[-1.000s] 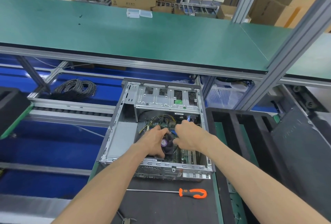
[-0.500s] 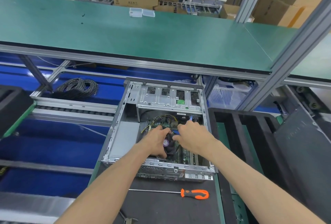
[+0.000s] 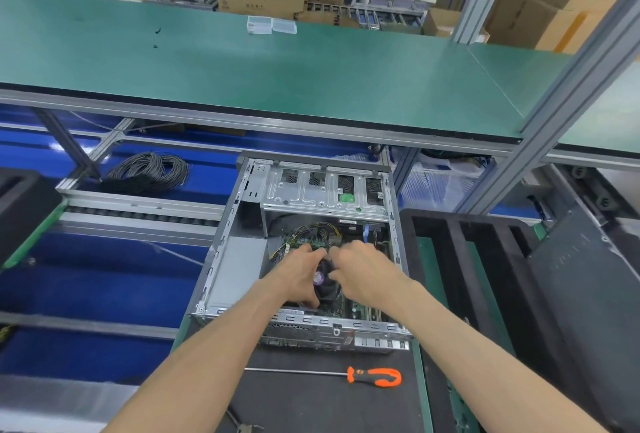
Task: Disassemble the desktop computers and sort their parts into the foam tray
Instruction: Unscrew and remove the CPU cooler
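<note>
An open desktop computer case (image 3: 239, 259) lies flat in front of me, its metal drive cage (image 3: 322, 193) at the far end. Both hands reach inside it. My left hand (image 3: 298, 275) and my right hand (image 3: 363, 275) close around the black CPU cooler fan (image 3: 323, 282) with a purple centre label, one on each side. The green motherboard and yellow wires (image 3: 322, 230) show just beyond my fingers. The black foam tray (image 3: 446, 245) with long slots stands right of the case.
An orange-handled screwdriver (image 3: 375, 376) lies on the dark mat near the case's front edge. A coil of black cable (image 3: 149, 172) rests on the blue conveyor at left. A green shelf (image 3: 277, 72) overhangs the case. A dark side panel (image 3: 581, 280) leans at right.
Both hands stay on the cooler fan; my fingers have shifted slightly closer together over its far side. The view has drifted a little.
</note>
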Action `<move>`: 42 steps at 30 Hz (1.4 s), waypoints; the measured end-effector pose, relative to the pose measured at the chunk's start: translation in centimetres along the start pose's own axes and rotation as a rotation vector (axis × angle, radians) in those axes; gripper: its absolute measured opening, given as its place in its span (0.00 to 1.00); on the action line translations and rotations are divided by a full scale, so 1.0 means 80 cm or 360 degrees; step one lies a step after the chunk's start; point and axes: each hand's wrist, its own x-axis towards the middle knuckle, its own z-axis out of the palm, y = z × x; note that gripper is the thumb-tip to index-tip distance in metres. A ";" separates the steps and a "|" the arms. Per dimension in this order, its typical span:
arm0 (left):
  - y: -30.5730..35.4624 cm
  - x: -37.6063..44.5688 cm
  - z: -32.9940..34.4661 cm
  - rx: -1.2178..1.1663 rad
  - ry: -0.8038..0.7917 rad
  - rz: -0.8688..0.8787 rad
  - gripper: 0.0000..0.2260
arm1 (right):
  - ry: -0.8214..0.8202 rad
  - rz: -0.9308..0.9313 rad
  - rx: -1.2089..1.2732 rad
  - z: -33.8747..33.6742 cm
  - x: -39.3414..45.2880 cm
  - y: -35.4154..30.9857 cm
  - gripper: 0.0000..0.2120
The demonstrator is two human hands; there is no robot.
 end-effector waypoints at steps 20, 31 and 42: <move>0.007 -0.006 -0.003 0.0032 -0.0084 -0.0020 0.37 | -0.0101 -0.0397 -0.0075 -0.001 -0.008 0.001 0.10; 0.008 -0.006 -0.003 0.0120 -0.0128 0.0012 0.43 | -0.0084 0.0010 0.0024 0.003 -0.010 0.015 0.12; 0.010 -0.009 -0.005 0.0124 -0.0125 -0.0013 0.42 | 0.0017 0.0043 0.0253 -0.003 -0.008 0.021 0.07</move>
